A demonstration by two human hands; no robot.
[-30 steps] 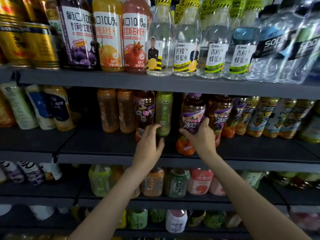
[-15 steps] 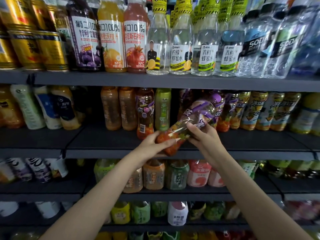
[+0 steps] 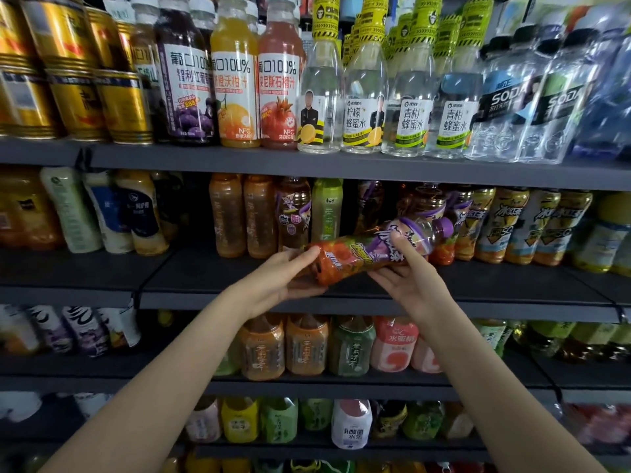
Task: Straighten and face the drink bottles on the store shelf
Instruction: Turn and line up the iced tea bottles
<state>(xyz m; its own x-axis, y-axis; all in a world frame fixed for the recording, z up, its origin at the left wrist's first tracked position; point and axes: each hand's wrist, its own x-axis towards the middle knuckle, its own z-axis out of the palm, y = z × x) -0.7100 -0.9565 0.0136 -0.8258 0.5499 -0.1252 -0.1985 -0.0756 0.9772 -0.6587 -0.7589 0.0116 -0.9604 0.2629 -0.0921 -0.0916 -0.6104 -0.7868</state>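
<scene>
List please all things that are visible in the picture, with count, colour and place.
Held bottle: one, purple cap, orange base, lying sideways before the second shelf.
Gold cans: several, top shelf, left.
Juice bottles: three, purple, orange, red, top shelf.
Clear bottles: several, yellow caps, top shelf, centre.
Soda bottles: a few, clear, top shelf, right.
Shelf: dark grey, several levels.
Left hand: grip on the bottle's base.
Right hand: grip near its middle.
</scene>
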